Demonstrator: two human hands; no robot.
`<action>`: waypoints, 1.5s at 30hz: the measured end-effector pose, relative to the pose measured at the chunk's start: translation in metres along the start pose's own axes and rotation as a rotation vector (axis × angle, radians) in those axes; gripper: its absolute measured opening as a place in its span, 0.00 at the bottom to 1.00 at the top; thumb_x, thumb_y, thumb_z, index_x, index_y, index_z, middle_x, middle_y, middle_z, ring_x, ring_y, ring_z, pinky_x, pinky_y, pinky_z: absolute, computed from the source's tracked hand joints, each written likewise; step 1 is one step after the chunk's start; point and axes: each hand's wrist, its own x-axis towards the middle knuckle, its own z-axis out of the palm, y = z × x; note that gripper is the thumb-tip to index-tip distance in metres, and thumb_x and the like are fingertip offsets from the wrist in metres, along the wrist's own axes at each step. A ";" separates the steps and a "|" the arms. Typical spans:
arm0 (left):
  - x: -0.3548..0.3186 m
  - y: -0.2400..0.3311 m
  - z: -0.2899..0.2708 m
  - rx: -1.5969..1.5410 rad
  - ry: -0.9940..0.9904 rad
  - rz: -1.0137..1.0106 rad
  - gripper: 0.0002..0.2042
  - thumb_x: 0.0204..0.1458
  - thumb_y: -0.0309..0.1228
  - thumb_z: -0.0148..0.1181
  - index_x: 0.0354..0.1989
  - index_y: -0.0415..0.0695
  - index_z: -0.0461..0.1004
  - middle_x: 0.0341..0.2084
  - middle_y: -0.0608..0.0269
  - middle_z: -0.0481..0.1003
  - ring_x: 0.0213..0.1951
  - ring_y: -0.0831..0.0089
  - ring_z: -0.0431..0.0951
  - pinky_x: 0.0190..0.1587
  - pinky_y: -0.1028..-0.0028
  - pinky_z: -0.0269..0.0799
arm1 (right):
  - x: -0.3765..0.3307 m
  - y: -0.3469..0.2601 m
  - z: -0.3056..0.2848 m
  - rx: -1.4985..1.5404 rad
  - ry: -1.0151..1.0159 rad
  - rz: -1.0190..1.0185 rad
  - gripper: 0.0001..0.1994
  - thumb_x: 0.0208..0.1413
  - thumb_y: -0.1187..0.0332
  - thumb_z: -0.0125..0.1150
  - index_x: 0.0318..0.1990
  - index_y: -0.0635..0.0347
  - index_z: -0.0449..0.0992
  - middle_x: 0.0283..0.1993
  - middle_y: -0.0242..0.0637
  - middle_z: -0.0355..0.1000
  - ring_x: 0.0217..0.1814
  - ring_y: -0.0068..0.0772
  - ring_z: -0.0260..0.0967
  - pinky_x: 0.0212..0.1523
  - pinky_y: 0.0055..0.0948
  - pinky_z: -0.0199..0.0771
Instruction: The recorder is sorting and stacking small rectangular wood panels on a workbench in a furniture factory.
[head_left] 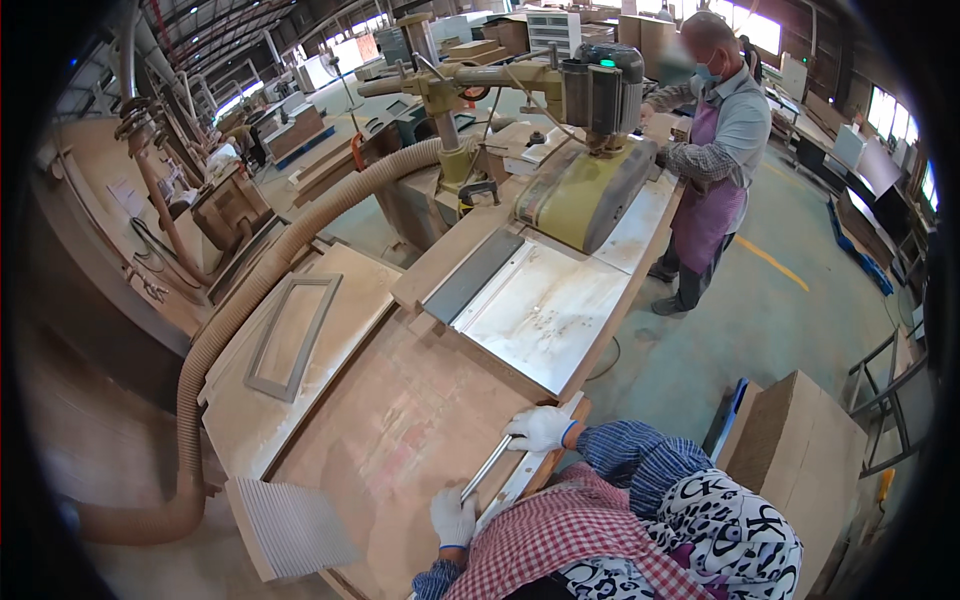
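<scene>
A slim, pale strip [487, 468] spans the gap between the person's two white-gloved hands, over the near side of the worktop [385, 420]. Its long axis slants from the left hand [453, 518] up toward the right hand [540, 428], roughly parallel to the pale board [530, 474] along the worktop's edge. The fingers of both hands seem to grip it, one at each end. The right hand is nearer the sanding machine [590, 195]. Whether the strip touches the worktop cannot be told.

Greenish workshop floor [690, 365], yellow line [772, 262], bright side windows [890, 115].
</scene>
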 end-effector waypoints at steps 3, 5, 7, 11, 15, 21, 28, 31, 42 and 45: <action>-0.001 -0.002 0.002 0.004 0.028 0.013 0.11 0.48 0.35 0.62 0.39 0.48 0.80 0.31 0.51 0.76 0.36 0.50 0.74 0.41 0.55 0.68 | 0.000 0.000 -0.001 -0.006 0.006 -0.004 0.21 0.60 0.47 0.52 0.51 0.50 0.77 0.47 0.41 0.76 0.47 0.47 0.75 0.47 0.42 0.75; -0.002 -0.003 0.004 -0.003 0.050 0.023 0.11 0.48 0.36 0.62 0.39 0.48 0.80 0.31 0.51 0.75 0.36 0.50 0.74 0.40 0.55 0.68 | 0.001 0.001 0.000 0.011 0.009 -0.010 0.21 0.59 0.47 0.52 0.50 0.50 0.77 0.46 0.42 0.76 0.46 0.48 0.75 0.47 0.43 0.75; -0.002 -0.003 0.004 0.012 0.047 0.017 0.11 0.48 0.36 0.62 0.39 0.47 0.80 0.31 0.52 0.76 0.36 0.50 0.74 0.40 0.55 0.68 | 0.000 0.000 0.001 0.030 0.011 -0.012 0.21 0.59 0.47 0.52 0.50 0.50 0.76 0.45 0.43 0.75 0.46 0.49 0.74 0.47 0.45 0.75; -0.003 -0.005 0.004 0.044 0.036 -0.008 0.11 0.48 0.36 0.62 0.38 0.47 0.80 0.31 0.52 0.76 0.36 0.50 0.74 0.40 0.55 0.68 | 0.000 -0.003 -0.005 0.058 0.009 0.006 0.20 0.59 0.47 0.53 0.50 0.49 0.77 0.44 0.42 0.76 0.47 0.48 0.74 0.48 0.44 0.74; 0.002 -0.004 0.002 -0.012 0.019 0.006 0.10 0.48 0.37 0.62 0.36 0.46 0.80 0.29 0.51 0.76 0.36 0.50 0.75 0.41 0.55 0.69 | -0.001 -0.010 -0.014 0.065 0.011 0.031 0.19 0.59 0.48 0.53 0.49 0.48 0.78 0.43 0.40 0.76 0.46 0.46 0.74 0.48 0.43 0.74; 0.006 0.000 -0.005 -0.006 -0.068 -0.060 0.10 0.49 0.37 0.61 0.36 0.46 0.80 0.30 0.50 0.77 0.37 0.51 0.76 0.42 0.56 0.70 | 0.002 -0.009 -0.011 0.062 0.092 -0.018 0.16 0.58 0.50 0.55 0.45 0.47 0.80 0.38 0.39 0.77 0.43 0.44 0.75 0.44 0.42 0.76; 0.005 0.003 -0.005 -0.024 -0.076 -0.055 0.11 0.50 0.37 0.61 0.38 0.47 0.80 0.32 0.51 0.77 0.38 0.51 0.77 0.42 0.57 0.71 | 0.000 -0.002 -0.004 0.060 0.106 -0.039 0.15 0.57 0.52 0.56 0.44 0.46 0.80 0.38 0.38 0.76 0.42 0.44 0.75 0.43 0.41 0.76; 0.000 -0.003 -0.002 -0.035 -0.044 -0.051 0.11 0.50 0.37 0.61 0.39 0.47 0.80 0.34 0.52 0.78 0.38 0.52 0.76 0.43 0.57 0.71 | 0.001 -0.006 -0.004 0.038 0.068 -0.024 0.16 0.57 0.51 0.55 0.46 0.46 0.80 0.39 0.39 0.76 0.43 0.45 0.75 0.44 0.42 0.75; 0.007 0.000 -0.006 -0.076 -0.078 -0.009 0.13 0.53 0.38 0.59 0.40 0.45 0.80 0.36 0.50 0.78 0.39 0.51 0.76 0.45 0.58 0.70 | 0.004 -0.007 -0.008 -0.014 -0.028 0.044 0.17 0.57 0.50 0.55 0.47 0.46 0.79 0.41 0.39 0.76 0.44 0.46 0.75 0.44 0.43 0.76; 0.010 -0.012 -0.007 -0.219 0.011 -0.007 0.14 0.56 0.40 0.57 0.44 0.44 0.77 0.37 0.47 0.78 0.40 0.48 0.76 0.46 0.56 0.70 | 0.008 -0.013 -0.012 -0.026 -0.008 0.015 0.16 0.58 0.51 0.55 0.47 0.47 0.79 0.41 0.38 0.76 0.44 0.47 0.75 0.44 0.43 0.76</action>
